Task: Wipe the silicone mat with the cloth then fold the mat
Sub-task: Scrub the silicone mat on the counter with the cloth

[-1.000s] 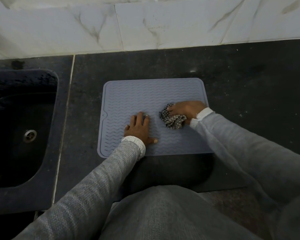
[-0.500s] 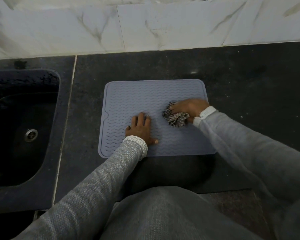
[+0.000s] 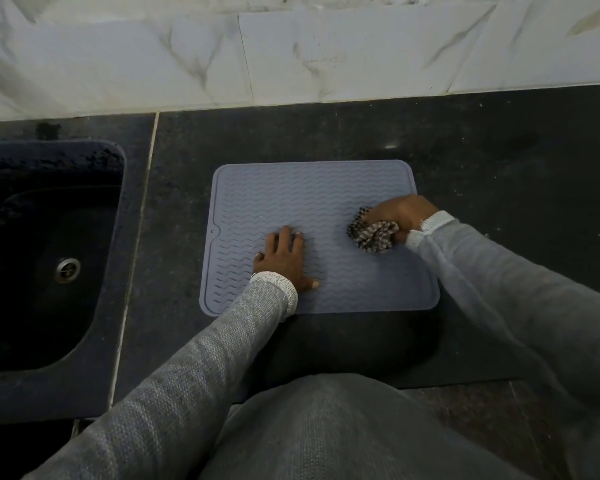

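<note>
Grey silicone mat [image 3: 312,202] flat on dark counter [image 3: 482,150]. Left hand [image 3: 284,259] pressed flat on mat, fingers straight. Right hand [image 3: 400,216] grips bunched checked cloth [image 3: 373,237] near mat's right edge. Sink [image 3: 118,237] at left: only drain [image 3: 67,270] visible inside.

one mat [image 3: 309,202], one cloth [image 3: 373,237], two hands
</note>
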Demonstrator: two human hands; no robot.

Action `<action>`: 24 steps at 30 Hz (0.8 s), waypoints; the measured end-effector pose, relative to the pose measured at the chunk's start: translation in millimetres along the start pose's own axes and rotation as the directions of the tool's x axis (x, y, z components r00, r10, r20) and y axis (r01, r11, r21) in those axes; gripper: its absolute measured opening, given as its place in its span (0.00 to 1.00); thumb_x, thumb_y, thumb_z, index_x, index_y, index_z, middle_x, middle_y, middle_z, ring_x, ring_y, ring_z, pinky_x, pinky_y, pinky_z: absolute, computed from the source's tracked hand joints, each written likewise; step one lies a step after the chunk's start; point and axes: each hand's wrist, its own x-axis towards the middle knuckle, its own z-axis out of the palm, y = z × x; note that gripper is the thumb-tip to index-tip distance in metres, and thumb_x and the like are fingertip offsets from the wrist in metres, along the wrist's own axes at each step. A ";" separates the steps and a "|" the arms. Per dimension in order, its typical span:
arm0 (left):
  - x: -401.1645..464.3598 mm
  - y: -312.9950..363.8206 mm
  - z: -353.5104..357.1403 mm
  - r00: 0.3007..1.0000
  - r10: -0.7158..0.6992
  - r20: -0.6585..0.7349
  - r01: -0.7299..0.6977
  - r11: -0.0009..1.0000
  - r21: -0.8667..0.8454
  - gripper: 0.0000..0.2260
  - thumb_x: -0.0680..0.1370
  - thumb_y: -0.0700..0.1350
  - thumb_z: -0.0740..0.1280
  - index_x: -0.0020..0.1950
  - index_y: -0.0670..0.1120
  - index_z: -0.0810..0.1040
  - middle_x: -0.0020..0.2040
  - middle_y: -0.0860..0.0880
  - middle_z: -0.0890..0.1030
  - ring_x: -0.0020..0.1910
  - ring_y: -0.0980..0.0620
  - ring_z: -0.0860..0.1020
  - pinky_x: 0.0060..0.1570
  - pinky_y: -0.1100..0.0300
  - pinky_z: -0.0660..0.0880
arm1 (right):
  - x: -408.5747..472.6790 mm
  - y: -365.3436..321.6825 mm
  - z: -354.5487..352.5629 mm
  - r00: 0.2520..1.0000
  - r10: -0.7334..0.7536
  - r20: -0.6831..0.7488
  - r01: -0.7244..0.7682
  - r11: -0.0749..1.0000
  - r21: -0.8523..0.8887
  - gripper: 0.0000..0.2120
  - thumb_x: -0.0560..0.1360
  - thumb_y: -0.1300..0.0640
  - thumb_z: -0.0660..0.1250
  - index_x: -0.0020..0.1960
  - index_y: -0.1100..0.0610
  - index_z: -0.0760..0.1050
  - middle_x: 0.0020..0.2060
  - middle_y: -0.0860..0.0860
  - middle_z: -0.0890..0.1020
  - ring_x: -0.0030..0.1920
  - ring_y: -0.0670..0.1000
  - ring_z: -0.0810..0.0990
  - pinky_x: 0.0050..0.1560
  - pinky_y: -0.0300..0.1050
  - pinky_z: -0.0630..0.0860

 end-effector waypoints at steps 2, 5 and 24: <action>0.0 -0.2 0.2 1.000 0.002 0.002 -0.002 1.000 -0.001 0.45 0.70 0.60 0.70 0.78 0.48 0.49 0.78 0.47 0.46 0.76 0.43 0.47 0.70 0.40 0.61 | -1.4 -8.8 13.1 0.989 -0.136 0.053 0.139 0.989 -0.056 0.16 0.71 0.62 0.70 0.59 0.58 0.78 0.63 0.58 0.77 0.65 0.59 0.74 0.67 0.57 0.68; 1.2 -1.5 1.4 1.000 0.004 -0.004 -0.004 1.000 -0.009 0.45 0.70 0.60 0.70 0.78 0.48 0.49 0.78 0.47 0.46 0.76 0.43 0.47 0.71 0.40 0.60 | -14.0 0.5 15.3 0.969 -0.221 0.108 0.232 0.967 -0.107 0.16 0.70 0.62 0.71 0.58 0.60 0.79 0.64 0.58 0.76 0.67 0.60 0.71 0.70 0.58 0.66; 1.8 -2.4 4.7 1.000 0.008 -0.020 -0.008 1.000 0.010 0.44 0.70 0.62 0.70 0.78 0.48 0.50 0.78 0.48 0.47 0.76 0.43 0.48 0.70 0.41 0.61 | -41.1 24.5 2.0 1.000 -0.018 -0.022 0.018 1.000 -0.004 0.17 0.71 0.62 0.70 0.59 0.61 0.77 0.62 0.60 0.77 0.65 0.60 0.74 0.69 0.56 0.67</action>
